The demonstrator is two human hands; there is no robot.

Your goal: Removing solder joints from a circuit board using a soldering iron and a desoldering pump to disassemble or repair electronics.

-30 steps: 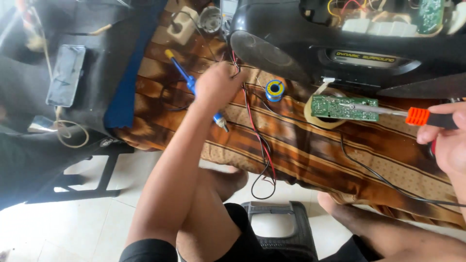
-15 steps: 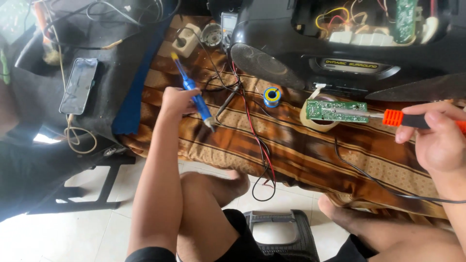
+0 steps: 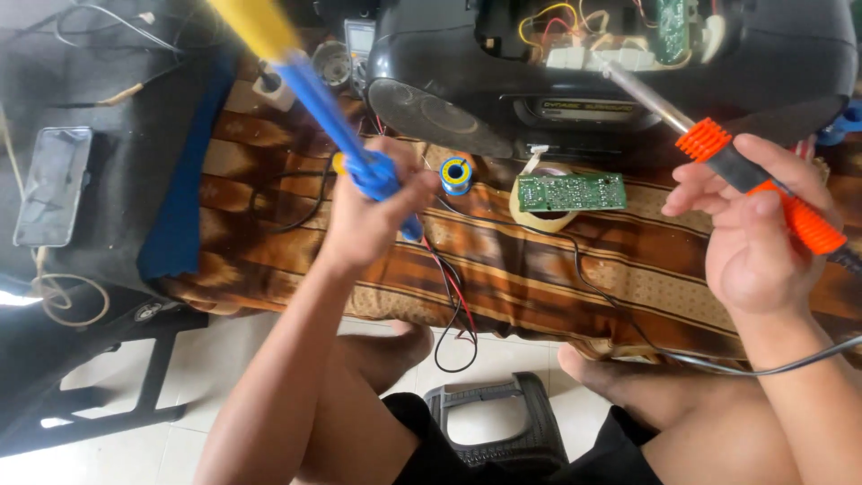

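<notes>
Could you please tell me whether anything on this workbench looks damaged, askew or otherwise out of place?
Yes: the black radio cassette player lies with its casing open and wires exposed, and a bare green circuit board rests loose on a tape roll on the cloth.

The blue and yellow desoldering pump runs off the frame at 12 o'clock, yellow end blurry. The soldering iron tip vanishes inside the black radio, and its cord leaves at 3 o'clock.

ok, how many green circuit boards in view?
2. One green circuit board lies flat on the striped cloth, over a roll of tape. A second green board stands inside the opened black radio. More may be hidden inside the casing.
</notes>
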